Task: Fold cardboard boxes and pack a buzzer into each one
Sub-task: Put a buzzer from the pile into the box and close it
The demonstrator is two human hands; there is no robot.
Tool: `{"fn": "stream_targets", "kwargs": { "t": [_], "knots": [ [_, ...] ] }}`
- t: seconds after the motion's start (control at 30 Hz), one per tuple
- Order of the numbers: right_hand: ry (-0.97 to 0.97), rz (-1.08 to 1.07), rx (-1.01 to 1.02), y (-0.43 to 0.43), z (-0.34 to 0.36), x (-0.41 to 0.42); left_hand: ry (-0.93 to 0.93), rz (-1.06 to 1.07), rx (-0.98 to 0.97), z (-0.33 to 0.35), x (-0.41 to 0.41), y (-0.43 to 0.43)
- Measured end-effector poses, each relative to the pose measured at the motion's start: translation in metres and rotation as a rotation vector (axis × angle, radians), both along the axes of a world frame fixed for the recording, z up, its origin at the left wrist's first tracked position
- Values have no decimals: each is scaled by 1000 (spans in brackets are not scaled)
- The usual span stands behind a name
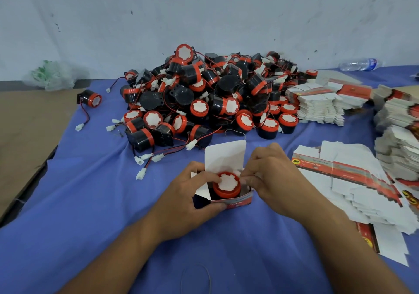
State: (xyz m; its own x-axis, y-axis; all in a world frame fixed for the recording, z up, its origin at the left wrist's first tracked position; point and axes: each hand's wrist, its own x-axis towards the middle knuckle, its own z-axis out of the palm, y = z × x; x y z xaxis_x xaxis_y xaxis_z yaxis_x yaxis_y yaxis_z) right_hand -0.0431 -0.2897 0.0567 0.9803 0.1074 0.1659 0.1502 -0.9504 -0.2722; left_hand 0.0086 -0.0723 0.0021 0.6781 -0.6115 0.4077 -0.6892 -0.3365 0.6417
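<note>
- Seated upright in the open cardboard box [235,199], red cap up: one buzzer [227,183], on the blue-clothed table [90,203], close in front.
- Probably light, hard plastic; thin card likely to crease, so best held by the box corners.
- Gripping the box's left side and near wall: left hand [188,187].
- Pinching the right side flap: right hand [272,176].
- Lid flap [226,155] upright behind, not yet tucked.
- Beyond, a heap of loose buzzers [204,94]; rightward, stacks of flat boxes [322,105].

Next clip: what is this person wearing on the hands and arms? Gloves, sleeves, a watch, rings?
Nothing that shows. The left hand and right hand are bare, with no gloves, and no rings are visible. Both forearms are bare to the frame's bottom edge: no sleeves, watch or wristband in view.
</note>
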Motion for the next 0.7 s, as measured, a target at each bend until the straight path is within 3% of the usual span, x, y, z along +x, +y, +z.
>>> {"fn": "stream_targets", "kwargs": {
  "t": [0.2,0.37,0.43,0.53,0.6,0.7],
  "knots": [
    [189,-55,70,-1,2,-14,8,-9,-1,3,-2,-1],
    [20,-188,-89,30,-5,-15,59,-14,-36,-1,-4,1],
    [46,-172,-95,27,-8,-13,98,-10,-82,-4,-5,0],
    [92,-213,195,18,-12,-9,46,-20,-143,-10,-6,-4],
    [38,-281,474,19,-16,-6,35,-33,-150,-12,-5,-6],
    [-43,-394,736,21,-25,1,54,-33,-177,-14,-3,-7]
  ]
}}
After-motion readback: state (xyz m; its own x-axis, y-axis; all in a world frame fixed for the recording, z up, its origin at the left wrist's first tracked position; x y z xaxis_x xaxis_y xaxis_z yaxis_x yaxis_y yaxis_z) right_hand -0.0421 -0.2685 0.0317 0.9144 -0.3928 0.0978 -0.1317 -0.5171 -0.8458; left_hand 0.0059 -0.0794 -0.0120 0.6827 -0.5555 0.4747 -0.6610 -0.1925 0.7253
